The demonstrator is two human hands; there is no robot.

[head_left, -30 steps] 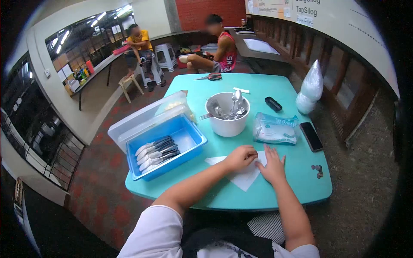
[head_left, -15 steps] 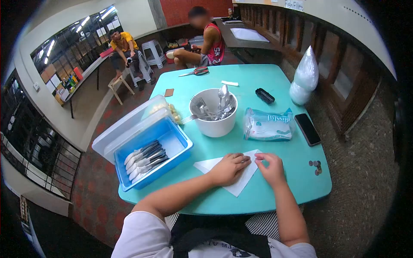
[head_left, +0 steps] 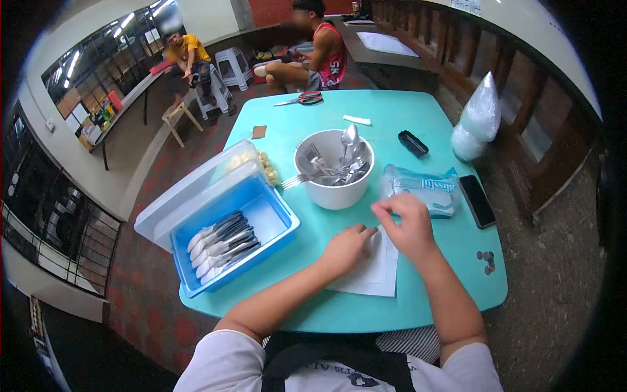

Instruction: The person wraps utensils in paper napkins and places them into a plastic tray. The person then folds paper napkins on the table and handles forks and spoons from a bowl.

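Okay, so taking the white paper napkin (head_left: pixel 372 279) as the clock centre, with 12 pointing away from the wearer, it's on the near part of the teal table (head_left: pixel 261 310), its folded layers sticking out below and to the right of the left hand (head_left: pixel 349 249). That hand is palm-down over the napkin's 11 o'clock side with the fingers curled; can't tell if they're pinching the paper or just resting on it. The right hand (head_left: pixel 411 225) is at about 1 o'clock, thumb and fingertips bunched close together just past the napkin's far edge, but it's blurry, so no telling if anything's between them. Coins (head_left: pixel 488 262) sit around 3, and the blue box (head_left: pixel 261 202) is at roughly 10, with a row of white-and-dark cutlery bundles (head_left: pixel 225 245) inside. Bit farther out, a phone (head_left: pixel 477 202) lies at 2, right next to the teal-and-clear packet (head_left: pixel 428 188) at 1. White tub (head_left: pixel 336 196) full of spoons and forks is near 11:30. Way up between 11 and 12 you've got scissors (head_left: pixel 302 98) close to the far edge, then a seated person in red (head_left: pixel 332 55) beyond.
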